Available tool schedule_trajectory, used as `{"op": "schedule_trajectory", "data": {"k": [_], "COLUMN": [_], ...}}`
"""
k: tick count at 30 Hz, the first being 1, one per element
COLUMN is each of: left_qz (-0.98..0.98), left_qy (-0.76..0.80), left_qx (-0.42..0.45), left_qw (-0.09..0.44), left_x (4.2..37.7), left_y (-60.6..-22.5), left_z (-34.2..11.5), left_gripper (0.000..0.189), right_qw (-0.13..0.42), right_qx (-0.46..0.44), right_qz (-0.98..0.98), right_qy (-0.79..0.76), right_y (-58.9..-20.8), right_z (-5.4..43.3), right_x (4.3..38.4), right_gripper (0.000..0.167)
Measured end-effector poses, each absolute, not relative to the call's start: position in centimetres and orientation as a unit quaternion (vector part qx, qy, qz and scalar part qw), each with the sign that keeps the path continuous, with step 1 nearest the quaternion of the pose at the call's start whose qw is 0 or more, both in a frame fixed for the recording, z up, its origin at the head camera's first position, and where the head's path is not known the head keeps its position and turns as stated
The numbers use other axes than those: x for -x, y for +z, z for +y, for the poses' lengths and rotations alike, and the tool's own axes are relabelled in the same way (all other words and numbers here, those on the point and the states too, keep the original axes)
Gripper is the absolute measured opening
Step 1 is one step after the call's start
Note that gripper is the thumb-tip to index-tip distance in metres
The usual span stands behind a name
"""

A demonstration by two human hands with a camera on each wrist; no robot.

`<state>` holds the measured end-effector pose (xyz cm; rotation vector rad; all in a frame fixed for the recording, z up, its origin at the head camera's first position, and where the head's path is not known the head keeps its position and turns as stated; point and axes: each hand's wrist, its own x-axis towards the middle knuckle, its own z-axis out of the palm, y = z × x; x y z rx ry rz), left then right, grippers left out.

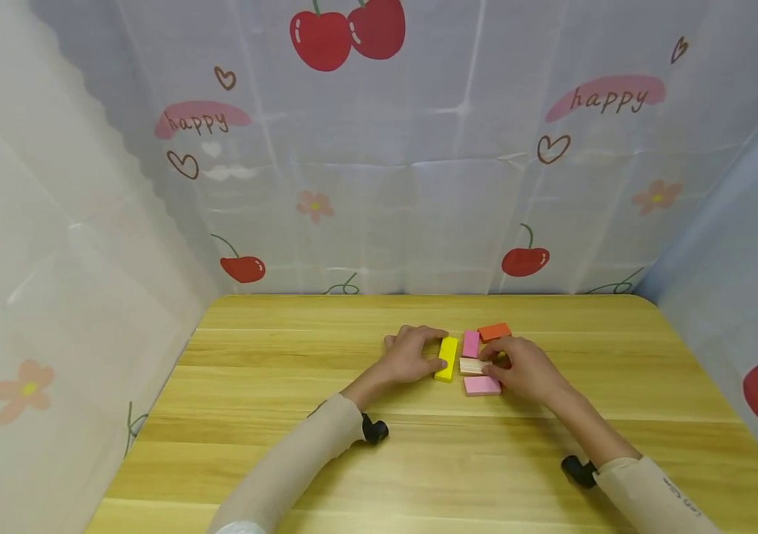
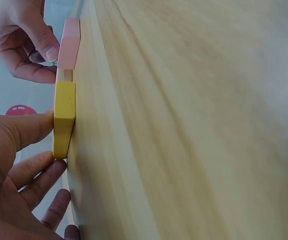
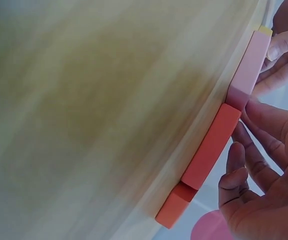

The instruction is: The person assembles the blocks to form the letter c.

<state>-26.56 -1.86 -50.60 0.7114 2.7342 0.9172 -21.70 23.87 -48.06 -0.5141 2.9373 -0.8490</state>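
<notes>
My left hand [image 1: 411,354] pinches a yellow block [image 1: 446,359], thumb on its near side and fingers at its far end. The left wrist view shows the same yellow block [image 2: 64,117] lying on the tabletop. To its right, my right hand [image 1: 527,368] pinches the right end of a plain wooden block [image 1: 472,366] between thumb and finger. One pink block [image 1: 482,386] lies in front of the wooden one, another pink block [image 1: 471,343] behind it. A red block [image 3: 212,146], mostly hidden under my right hand in the head view, shows in the right wrist view.
An orange block [image 1: 495,331] lies at the back right of the group. All blocks rest on a wood-grain table [image 1: 419,460]. Behind it hangs a pale curtain [image 1: 406,215] printed with cherries, and more curtain flanks both sides.
</notes>
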Motion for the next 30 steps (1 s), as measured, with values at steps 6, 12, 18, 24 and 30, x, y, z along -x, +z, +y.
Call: {"op": "schedule_trajectory", "data": {"k": [6, 12, 18, 24, 30], "left_qz": [0.918, 0.917, 0.915, 0.912, 0.915], "left_qy": [0.31, 0.317, 0.324, 0.334, 0.332], "left_qx": [-0.234, -0.228, -0.229, -0.226, -0.221], "left_qw": [0.081, 0.08, 0.077, 0.078, 0.068], "left_x": [26.3, 25.7, 25.3, 24.9, 24.4], "left_y": [-50.8, -50.6, -50.7, -50.7, -50.9], "left_z": [-3.1, -4.8, -6.7, -8.2, -9.9], "left_gripper": [0.055, 0.056, 0.056, 0.057, 0.057], "right_qw": [0.023, 0.033, 0.04, 0.025, 0.022], "right_qx": [0.177, 0.187, 0.198, 0.237, 0.267], "right_qz": [0.948, 0.947, 0.943, 0.937, 0.935], "right_qy": [-0.264, -0.259, -0.263, -0.256, -0.231], "right_y": [-47.8, -47.4, -47.4, -47.3, -46.7], "right_z": [23.2, 22.3, 21.7, 20.8, 19.4], "right_x": [21.8, 22.0, 22.1, 22.3, 22.5], "right_gripper": [0.012, 0.011, 0.012, 0.016, 0.015]}}
